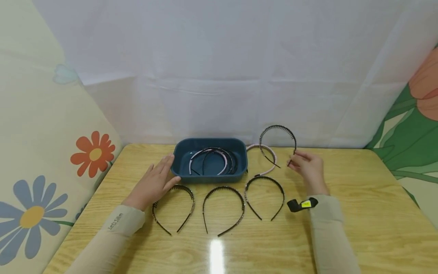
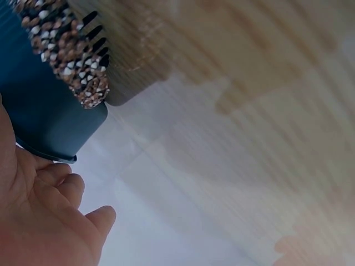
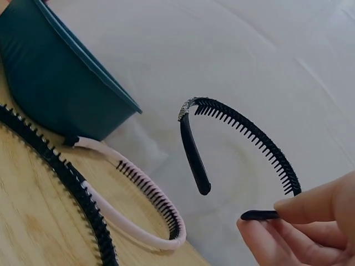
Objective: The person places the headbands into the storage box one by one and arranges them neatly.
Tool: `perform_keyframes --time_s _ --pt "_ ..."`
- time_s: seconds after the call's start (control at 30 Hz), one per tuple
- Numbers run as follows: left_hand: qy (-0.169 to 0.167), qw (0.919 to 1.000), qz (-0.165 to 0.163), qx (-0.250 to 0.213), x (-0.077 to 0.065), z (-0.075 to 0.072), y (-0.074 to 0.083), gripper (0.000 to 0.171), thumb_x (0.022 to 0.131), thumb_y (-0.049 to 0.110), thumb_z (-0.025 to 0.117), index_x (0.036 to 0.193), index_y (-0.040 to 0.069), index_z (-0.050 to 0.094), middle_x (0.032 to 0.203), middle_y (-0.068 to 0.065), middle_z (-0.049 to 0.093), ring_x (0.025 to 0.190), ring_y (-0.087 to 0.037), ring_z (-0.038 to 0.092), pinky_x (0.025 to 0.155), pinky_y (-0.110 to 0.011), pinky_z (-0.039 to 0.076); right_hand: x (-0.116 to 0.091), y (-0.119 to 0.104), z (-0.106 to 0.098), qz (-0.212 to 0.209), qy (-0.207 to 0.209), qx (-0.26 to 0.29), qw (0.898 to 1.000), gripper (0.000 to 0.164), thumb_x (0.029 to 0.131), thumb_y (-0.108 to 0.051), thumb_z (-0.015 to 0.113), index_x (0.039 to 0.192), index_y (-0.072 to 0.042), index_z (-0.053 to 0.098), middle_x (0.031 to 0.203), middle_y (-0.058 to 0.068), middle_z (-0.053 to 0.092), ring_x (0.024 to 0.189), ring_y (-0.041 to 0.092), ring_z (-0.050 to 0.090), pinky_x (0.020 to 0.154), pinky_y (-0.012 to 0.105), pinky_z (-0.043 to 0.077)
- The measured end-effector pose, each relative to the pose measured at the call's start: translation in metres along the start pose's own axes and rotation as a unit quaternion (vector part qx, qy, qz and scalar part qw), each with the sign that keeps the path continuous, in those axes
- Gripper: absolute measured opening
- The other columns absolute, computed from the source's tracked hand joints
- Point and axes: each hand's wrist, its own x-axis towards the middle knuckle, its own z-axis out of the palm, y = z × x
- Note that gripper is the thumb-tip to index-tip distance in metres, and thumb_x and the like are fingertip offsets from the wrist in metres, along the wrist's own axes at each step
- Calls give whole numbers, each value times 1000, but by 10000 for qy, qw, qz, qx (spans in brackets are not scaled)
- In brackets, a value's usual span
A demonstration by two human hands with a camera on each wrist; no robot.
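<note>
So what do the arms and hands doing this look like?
The left hand and right hand are a person's, ungloved. The left sleeve and right sleeve are pale beige. Dark lettering marks the left one near the wrist, hard to read. At the right one's edge sits a black piece with a yellow label; whether it is attached is unclear.

- right hand [image 3: 319, 209] pinches a black toothed headband [image 3: 266, 139] near one tip, between thumb and fingers, before white cloth [image 3: 266, 50]
- pink headband [image 3: 150, 238] with black teeth lies on the wooden table [image 3: 33, 227], beside a teal container [image 3: 61, 83]
- another black headband [image 3: 64, 174] overlaps the pink one in view
</note>
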Motion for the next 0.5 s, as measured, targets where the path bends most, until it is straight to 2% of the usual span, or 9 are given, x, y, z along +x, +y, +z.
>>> perform_keyframes --time_s 0.5 --pt "-29 10000 -22 4 -1 -2 2 82 107 47 47 161 -4 13 166 -24 15 153 -42 14 118 -68 12 -10 4 29 -299 -312 113 9990 22 96 10 60 118 13 56 77 -3 71 72 10 72 74 23 61"
